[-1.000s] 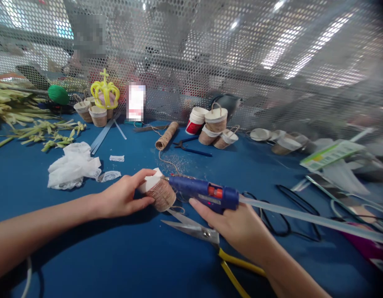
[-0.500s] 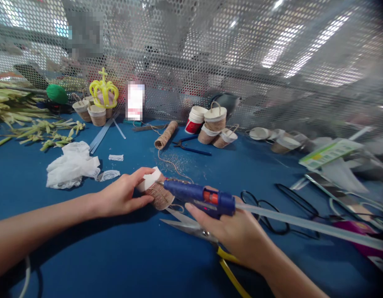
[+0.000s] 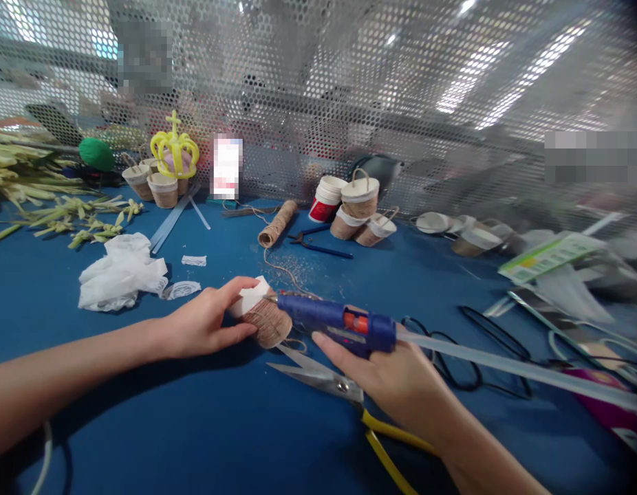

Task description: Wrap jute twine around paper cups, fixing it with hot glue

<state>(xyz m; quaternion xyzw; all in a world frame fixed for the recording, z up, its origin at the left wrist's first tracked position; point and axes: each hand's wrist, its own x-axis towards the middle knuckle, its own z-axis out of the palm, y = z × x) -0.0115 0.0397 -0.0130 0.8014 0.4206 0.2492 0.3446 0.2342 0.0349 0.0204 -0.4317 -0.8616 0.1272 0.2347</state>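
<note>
My left hand (image 3: 218,320) grips a small white paper cup (image 3: 270,322) by its rim end; the cup lies on its side, its lower part wound with brown twine. In my right hand (image 3: 385,371) is a blue hot glue gun (image 3: 329,320) with a long clear glue stick (image 3: 494,361) out of its back. The gun's metal nozzle is at the cup's side, by the edge of the twine; whether it touches I cannot tell. Partly under my right hand lie yellow-handled scissors (image 3: 333,385). A strand of twine runs from the cup to a twine roll (image 3: 277,225) behind it.
Finished twine-wrapped cups (image 3: 360,199) and pliers (image 3: 323,247) lie at the back. Crumpled white lace (image 3: 120,275) is left of my hand. Black cables (image 3: 452,364) lie to the right. A perforated metal screen (image 3: 298,82) stands behind the table.
The glue gun's nozzle has shifted slightly to the right along with my right hand. My left hand keeps its hold on the cup.
</note>
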